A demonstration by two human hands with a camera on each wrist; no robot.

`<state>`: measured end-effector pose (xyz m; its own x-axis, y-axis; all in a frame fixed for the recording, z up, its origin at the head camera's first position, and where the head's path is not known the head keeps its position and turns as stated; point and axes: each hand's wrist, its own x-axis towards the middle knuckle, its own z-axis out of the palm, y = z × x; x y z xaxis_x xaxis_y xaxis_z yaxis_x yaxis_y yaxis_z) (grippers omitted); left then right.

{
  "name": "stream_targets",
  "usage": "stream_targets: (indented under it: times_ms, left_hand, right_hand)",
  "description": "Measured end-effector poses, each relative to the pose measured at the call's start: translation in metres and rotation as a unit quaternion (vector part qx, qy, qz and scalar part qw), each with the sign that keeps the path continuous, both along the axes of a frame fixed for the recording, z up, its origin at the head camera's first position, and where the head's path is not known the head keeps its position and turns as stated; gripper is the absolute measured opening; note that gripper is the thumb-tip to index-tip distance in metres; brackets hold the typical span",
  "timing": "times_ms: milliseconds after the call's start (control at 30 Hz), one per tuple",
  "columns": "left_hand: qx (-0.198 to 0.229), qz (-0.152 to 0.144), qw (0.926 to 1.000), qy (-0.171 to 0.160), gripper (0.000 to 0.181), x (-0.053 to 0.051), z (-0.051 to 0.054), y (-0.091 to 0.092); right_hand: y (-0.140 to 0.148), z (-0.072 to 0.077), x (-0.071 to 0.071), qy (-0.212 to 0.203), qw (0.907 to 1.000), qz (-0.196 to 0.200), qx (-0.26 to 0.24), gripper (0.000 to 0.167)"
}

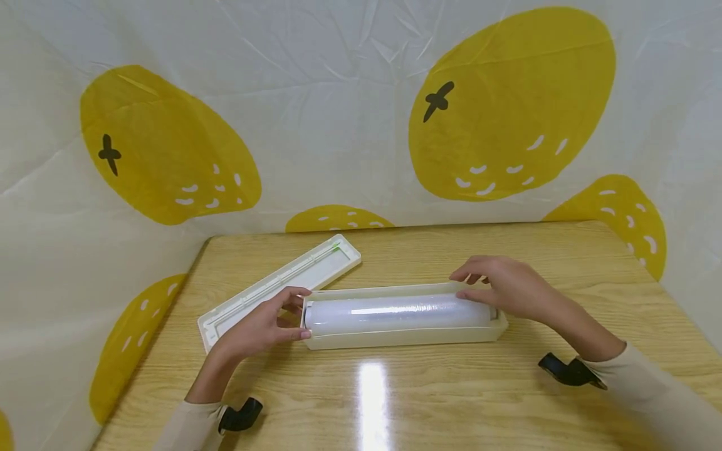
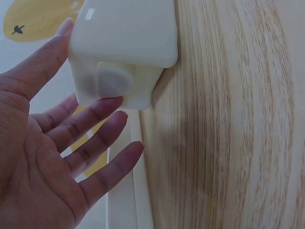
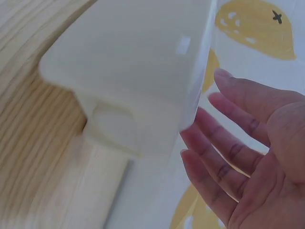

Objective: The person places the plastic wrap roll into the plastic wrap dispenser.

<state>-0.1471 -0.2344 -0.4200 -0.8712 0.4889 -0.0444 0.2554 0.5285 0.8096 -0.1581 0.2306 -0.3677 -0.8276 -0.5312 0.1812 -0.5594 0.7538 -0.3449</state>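
The box (image 1: 403,339) sits on the worktop (image 1: 451,401) in front of me, its open side facing up and its long axis running left to right, roughly parallel to the far edge. The roll (image 1: 395,313), clear and glossy, lies inside along the same axis. The lid (image 1: 316,270) rests inner side up behind and to the left of the box, slanting from near left to far right, with a green part near its far end. My left hand (image 1: 262,322) holds the left end of the box between thumb and first finger; its other fingers are spread. My right hand (image 1: 510,288) is over the right end, thumb and fingers apart, the thumb above the roll; whether it touches the film I cannot tell. Count: one box, one roll, one lid, two hands, two black mounts (image 1: 241,414), one below each wrist. The worktop is pale wood with visible grain, and it carries a bright reflection nearest my side of the box. Behind and to the left hangs a white, creased sheet (image 1: 316,138) bearing six yellow fruit prints, some cut off.
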Motion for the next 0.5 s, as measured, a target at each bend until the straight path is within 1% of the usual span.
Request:
stream_targets:
  times_ms: [100,200,267,333,367,433,500]
  left_hand:
    - [0.002,-0.003,1.0000,0.001,0.070,0.001,0.000,0.000]
    - [0.004,-0.005,1.0000,0.001,0.070,0.001,-0.001,0.000]
    - [0.004,-0.002,1.0000,0.002,0.070,0.002,-0.001,0.000]
    - [0.002,0.000,1.0000,0.004,0.070,0.002,-0.001,0.000]
    - [0.002,0.001,1.0000,0.004,0.071,0.003,0.000,0.001]
    - [0.002,0.003,1.0000,0.006,0.071,0.003,-0.001,0.001]
    - [0.003,0.002,1.0000,0.008,0.071,0.003,-0.001,0.001]
  right_hand:
    - [0.009,-0.001,0.002,0.006,0.9997,-0.022,-0.006,0.028]
    - [0.016,-0.002,0.003,0.003,0.9985,-0.052,-0.013,0.028]
    - [0.021,-0.003,0.005,-0.003,0.9972,-0.074,-0.014,0.029]
    - [0.026,-0.004,0.005,-0.018,0.9961,-0.086,-0.012,0.031]
    - [0.029,-0.005,0.006,-0.033,0.9957,-0.085,-0.017,0.033]
    - [0.033,-0.008,0.006,-0.078,0.9931,-0.080,-0.036,0.037]
    - [0.038,-0.012,0.008,-0.133,0.9869,-0.065,-0.065,0.041]
